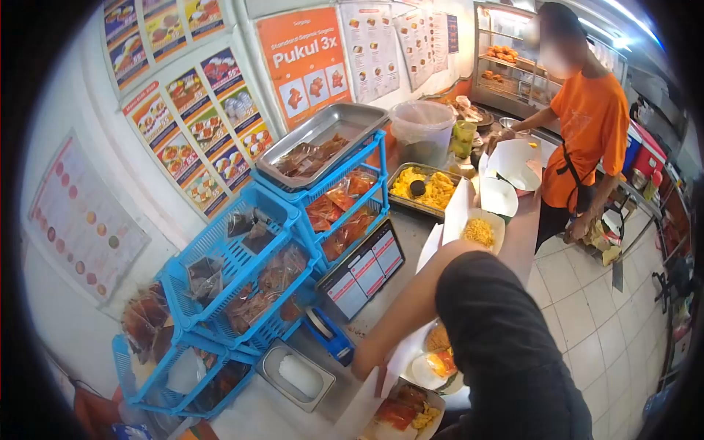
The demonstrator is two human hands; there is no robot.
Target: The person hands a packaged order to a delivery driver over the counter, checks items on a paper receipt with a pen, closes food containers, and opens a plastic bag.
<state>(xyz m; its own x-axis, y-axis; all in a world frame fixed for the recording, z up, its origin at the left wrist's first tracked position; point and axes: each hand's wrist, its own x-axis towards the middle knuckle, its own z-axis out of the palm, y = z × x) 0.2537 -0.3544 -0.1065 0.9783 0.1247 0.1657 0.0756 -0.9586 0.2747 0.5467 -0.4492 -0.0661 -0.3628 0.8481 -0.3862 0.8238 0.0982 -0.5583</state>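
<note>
My right arm, in a dark sleeve, bends across the counter, and my right hand (pixel 364 361) is low beside the edge of an open carton. Its fingers are hidden, so what it holds cannot be made out. Just below is a carton of red and yellow food (pixel 400 414). Another food carton (pixel 438 363) lies under the forearm, and a box with yellow crumbly food (pixel 480 232) is beyond the elbow. A blue dispenser-like object (pixel 328 335) and a metal tub with white contents (pixel 297 375) are left of the hand. My left hand is not in view.
Blue baskets (pixel 220 275) with bagged items, a metal tray (pixel 323 143) and a tablet (pixel 363 270) stand left. Farther back are a tray of yellow food (pixel 425 188), a lined bucket (pixel 422 132) and empty white cartons. A co-worker in orange (pixel 590 125) stands at the counter.
</note>
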